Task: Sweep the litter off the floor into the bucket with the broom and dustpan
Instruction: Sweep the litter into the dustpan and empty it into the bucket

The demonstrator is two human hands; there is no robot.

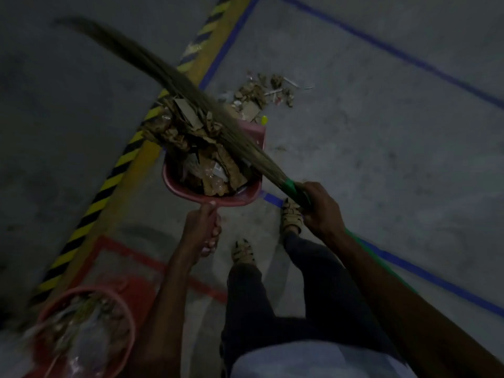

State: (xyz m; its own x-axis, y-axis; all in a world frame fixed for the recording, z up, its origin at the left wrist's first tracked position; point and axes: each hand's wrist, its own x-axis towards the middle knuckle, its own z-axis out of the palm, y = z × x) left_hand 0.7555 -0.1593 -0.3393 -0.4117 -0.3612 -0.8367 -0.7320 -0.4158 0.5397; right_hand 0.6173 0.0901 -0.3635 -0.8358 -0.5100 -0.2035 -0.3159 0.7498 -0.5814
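the left hand is clenched around the handle of a pink dustpan, holding it up off the grey floor in the middle of the scene. the pan is heaped with litter: torn brown cardboard, crumpled scraps and some clear plastic, piled high enough to spill over its far left edge.

the right hand is closed around the green-wrapped neck of a grass broom, just right of the dustpan. the broom's brush slants from that hand up and away to the far left, lying across the top of the heaped load; its tip is blurred.

a second patch of litter, the floor pile, sits on the floor beyond the dustpan, to the far right of it, made up of cardboard bits and a few thin pale sticks. a small yellow object lies at its near edge (too small to identify).

the pink bucket stands at the near left, beside the left forearm, already holding scraps and plastic. it sits on a red-marked patch of floor next to a yellow and black hazard stripe that runs diagonally toward the far side. blue tape lines cross the floor on the right. the person's two sandalled feet stand below the dustpan.
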